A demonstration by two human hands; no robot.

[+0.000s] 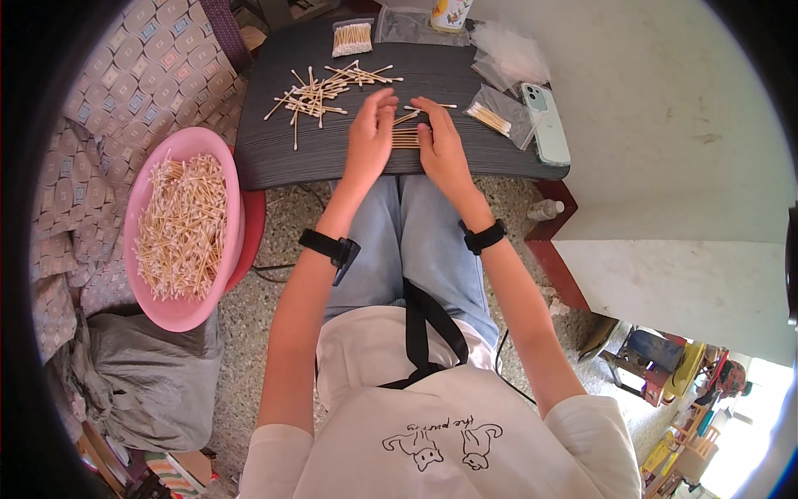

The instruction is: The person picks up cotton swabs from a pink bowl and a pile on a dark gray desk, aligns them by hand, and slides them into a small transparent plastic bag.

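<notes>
A small row of cotton swabs lies side by side on the dark table, between my two hands. My left hand stands on edge at the row's left end, fingers stretched out and slightly bent. At the right end, my right hand is held the same way, its fingers extended. The palms face each other and hide the swabs' tips. A couple of loose swabs lie by the right fingertips. Beyond my left hand spreads a loose heap of cotton swabs.
A filled bag of swabs lies at the back, near a printed cup. On the right are clear plastic bags, a partly filled bag and a phone. A pink basin full of swabs stands at the left.
</notes>
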